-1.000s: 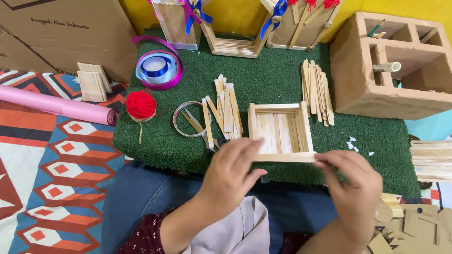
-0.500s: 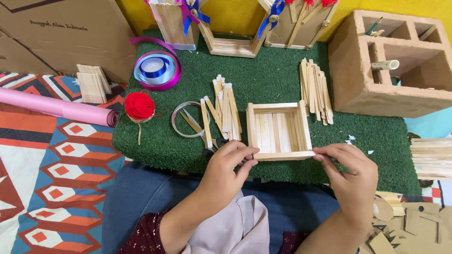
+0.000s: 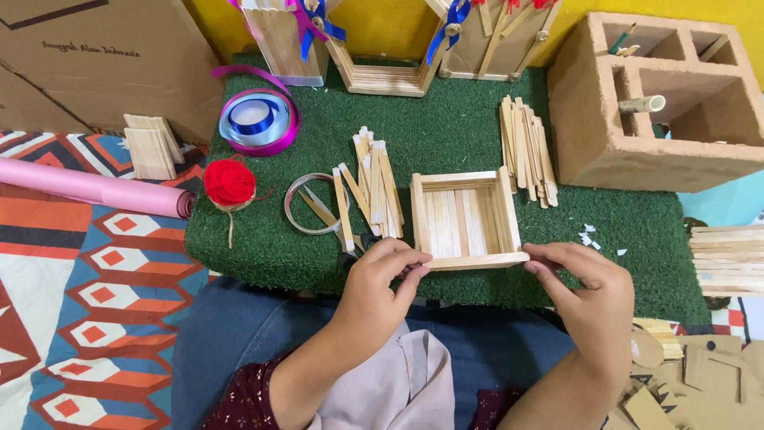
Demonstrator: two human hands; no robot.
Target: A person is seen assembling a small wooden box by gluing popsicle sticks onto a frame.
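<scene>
Pale wood sticks make up a square open box frame, seen from the head view, set on the green turf mat near frame centre.

Left hand is seen at 7 o'clock of the box, wrist bent up, thumb and fingertips pinched on the left end of the near rail stick. Right hand is placed at 5 o'clock, fingers curled, fingertips pressed on the right end of the same stick. Both grips are closed on that stick, which lies along the box's near edge, touching it.

Box: flat slat floor, walls stacked from flat sticks, smooth unpainted finish, corners overlapped.

Turf: short, rough pile, rectangular.

- 9 o'clock of box: loose stick bundle, ends rounded; a thin metal ring is laid over one stick.
- 10 o'clock: red yarn ball, fuzzy; blue-and-purple ribbon spool, glossy.
- 1 o'clock: second stick pile.
- 2 o'clock: hollow tan block, gritty surface, compartments open.
- 12 o'clock: stick-built frames with blue ribbon bows.
- Far left: pink paper roll, small stacked wood pieces, cardboard box, patterned mat.
</scene>
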